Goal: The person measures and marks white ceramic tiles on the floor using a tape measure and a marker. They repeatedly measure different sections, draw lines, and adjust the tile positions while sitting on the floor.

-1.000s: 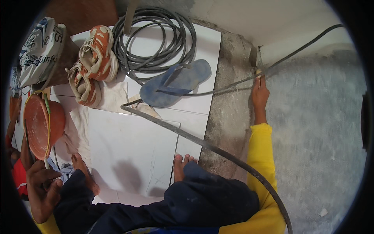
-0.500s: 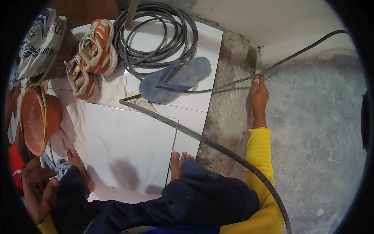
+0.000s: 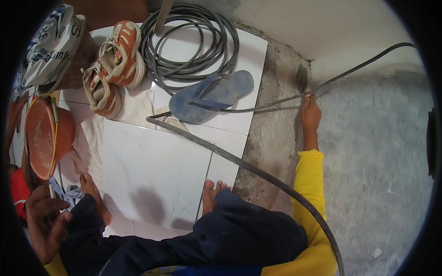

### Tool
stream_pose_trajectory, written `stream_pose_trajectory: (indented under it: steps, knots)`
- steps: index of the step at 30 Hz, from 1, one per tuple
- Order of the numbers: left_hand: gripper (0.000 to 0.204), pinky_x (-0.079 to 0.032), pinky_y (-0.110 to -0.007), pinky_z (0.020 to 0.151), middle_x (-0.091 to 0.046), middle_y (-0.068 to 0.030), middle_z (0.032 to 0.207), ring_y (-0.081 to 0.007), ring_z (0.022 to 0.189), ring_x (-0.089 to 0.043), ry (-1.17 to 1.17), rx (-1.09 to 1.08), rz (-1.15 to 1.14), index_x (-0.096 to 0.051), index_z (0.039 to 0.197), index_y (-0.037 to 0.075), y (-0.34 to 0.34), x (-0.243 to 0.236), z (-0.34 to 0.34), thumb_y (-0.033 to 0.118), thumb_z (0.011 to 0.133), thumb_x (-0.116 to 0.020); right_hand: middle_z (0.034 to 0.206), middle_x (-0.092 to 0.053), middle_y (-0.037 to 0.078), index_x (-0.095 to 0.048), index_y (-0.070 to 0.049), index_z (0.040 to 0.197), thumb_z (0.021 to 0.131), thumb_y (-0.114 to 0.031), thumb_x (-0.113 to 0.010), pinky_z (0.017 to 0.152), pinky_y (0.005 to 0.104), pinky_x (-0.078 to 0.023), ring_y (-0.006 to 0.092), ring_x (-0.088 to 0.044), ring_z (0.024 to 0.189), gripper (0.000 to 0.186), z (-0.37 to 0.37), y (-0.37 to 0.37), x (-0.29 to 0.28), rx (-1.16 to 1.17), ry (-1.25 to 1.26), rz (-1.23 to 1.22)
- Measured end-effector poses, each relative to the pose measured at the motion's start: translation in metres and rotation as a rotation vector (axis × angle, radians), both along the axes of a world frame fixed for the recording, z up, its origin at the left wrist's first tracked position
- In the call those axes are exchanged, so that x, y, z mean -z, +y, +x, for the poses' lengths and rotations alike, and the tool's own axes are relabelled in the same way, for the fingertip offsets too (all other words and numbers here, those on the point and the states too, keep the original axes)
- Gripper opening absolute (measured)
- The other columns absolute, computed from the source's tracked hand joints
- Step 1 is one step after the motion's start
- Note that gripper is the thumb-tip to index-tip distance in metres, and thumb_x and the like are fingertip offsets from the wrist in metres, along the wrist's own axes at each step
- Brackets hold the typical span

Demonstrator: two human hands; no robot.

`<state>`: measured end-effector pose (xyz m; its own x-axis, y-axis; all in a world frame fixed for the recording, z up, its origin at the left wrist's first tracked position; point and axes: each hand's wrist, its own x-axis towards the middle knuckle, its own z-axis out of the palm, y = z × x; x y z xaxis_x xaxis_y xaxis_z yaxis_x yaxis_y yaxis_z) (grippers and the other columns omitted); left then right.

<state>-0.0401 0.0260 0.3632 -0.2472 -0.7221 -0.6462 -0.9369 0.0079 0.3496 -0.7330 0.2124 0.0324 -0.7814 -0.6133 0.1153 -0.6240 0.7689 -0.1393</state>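
At lower left my left hand [image 3: 48, 221] is curled around a short white stick [image 3: 52, 191]. My right hand [image 3: 311, 115] reaches to the seam of the grubby concrete strip and the grey surface [image 3: 368, 138]. Its fingers are closed at the seam, just below a black cable [image 3: 350, 69]; what they hold is too small to tell. A thicker dark hose [image 3: 239, 162] curves from beside a blue flip-flop [image 3: 195, 108] down past my right arm. My bare feet rest near a white tile [image 3: 147, 156].
Orange-and-white sneakers [image 3: 122, 55], coiled cable [image 3: 221, 41] and a white printed bag [image 3: 50, 60] lie along the back. An orange bucket [image 3: 48, 142] stands at left, beside a co-worker in red [image 3: 18, 193]. A pale wall [image 3: 359, 23] rises at upper right.
The view has shifted slightly, and the shoes, bag and bucket appear a little higher. Both my hands keep much the same place and grip, with small movement of the right.
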Motion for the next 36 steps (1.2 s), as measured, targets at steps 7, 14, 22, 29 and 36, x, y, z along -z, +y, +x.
stream_pose_trajectory:
  steps: [7, 14, 22, 29, 36]
  knots:
    - [0.026, -0.047, -0.035, 0.096, -0.053, -0.0132, 0.132, -0.0219, 0.11, -0.06, -0.006, -0.009, -0.036, -0.068, 0.113, 0.004, 0.003, -0.001, -0.001, 0.013, 0.09, -0.077, 0.111, -0.073, 0.032, -0.061, -0.005, 0.148, 0.11, -0.031, -0.053, 0.086, 0.0568, -0.055, 0.0534, -0.07, 0.101, 0.047, -0.008, -0.009, -0.005, 0.017, 0.034, 0.053]
    - [0.028, -0.047, -0.034, 0.096, -0.053, -0.0132, 0.132, -0.0212, 0.11, -0.059, 0.01, 0.01, -0.019, -0.065, 0.116, 0.004, 0.004, 0.001, 0.004, 0.016, 0.094, -0.077, 0.114, -0.073, 0.031, -0.06, -0.006, 0.149, 0.11, -0.03, -0.053, 0.087, 0.0551, -0.055, 0.0528, -0.07, 0.103, 0.046, 0.001, -0.001, -0.004, -0.056, 0.03, -0.055]
    - [0.029, -0.048, -0.033, 0.093, -0.052, -0.0142, 0.138, -0.0196, 0.107, -0.06, 0.058, 0.008, -0.05, -0.065, 0.117, 0.004, 0.007, 0.006, 0.004, 0.016, 0.094, -0.077, 0.111, -0.074, 0.031, -0.06, -0.01, 0.15, 0.109, -0.039, -0.051, 0.088, 0.0567, -0.056, 0.0532, -0.07, 0.103, 0.051, -0.014, -0.004, 0.002, 0.047, 0.032, -0.016]
    - [0.029, -0.048, -0.033, 0.092, -0.052, -0.0142, 0.138, -0.0192, 0.106, -0.06, 0.016, 0.063, -0.113, -0.066, 0.115, 0.004, 0.012, 0.004, 0.013, 0.013, 0.09, -0.077, 0.108, -0.074, 0.031, -0.06, -0.011, 0.149, 0.109, -0.036, -0.05, 0.088, 0.0579, -0.055, 0.0544, -0.069, 0.101, 0.048, 0.001, -0.009, 0.007, -0.048, 0.002, -0.131]
    - [0.027, -0.047, -0.034, 0.093, -0.052, -0.0155, 0.14, -0.0207, 0.108, -0.059, 0.0, 0.111, -0.112, -0.066, 0.114, 0.004, 0.011, 0.003, 0.019, 0.011, 0.09, -0.077, 0.112, -0.073, 0.032, -0.06, -0.012, 0.149, 0.109, -0.035, -0.051, 0.089, 0.0576, -0.054, 0.0543, -0.068, 0.103, 0.048, -0.004, -0.011, 0.011, -0.077, 0.002, -0.117]
